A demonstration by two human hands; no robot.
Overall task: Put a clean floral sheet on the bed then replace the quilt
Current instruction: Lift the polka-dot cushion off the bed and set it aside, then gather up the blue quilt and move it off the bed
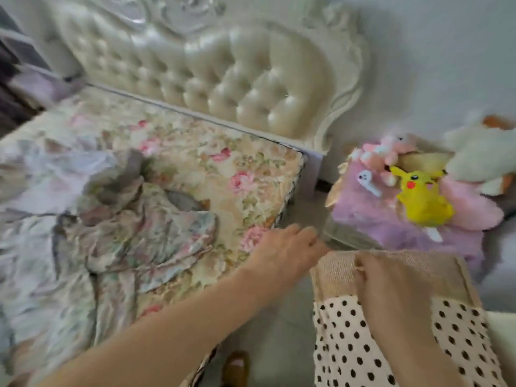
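Observation:
The bed's floral mattress top (223, 169) lies bare at its head end. A crumpled floral sheet (134, 227) is bunched on it, running into pale rumpled bedding (33, 247) at the left. My left hand (284, 247) reaches over the mattress's near right edge with fingers apart and nothing in them. My right hand (391, 289) lies on a polka-dot cloth with a beige knit band (349, 344) at the lower right, its fingers curled over the cloth's top edge. The view is blurred.
A cream tufted headboard (223, 79) stands behind the bed. Right of the bed, a nightstand with a purple fuzzy cover (377, 219) carries a yellow plush toy (421, 199), an earbud case (368, 182) and pink plush. A white plush (483, 160) sits beyond. A brown slipper (236, 367) is on the floor.

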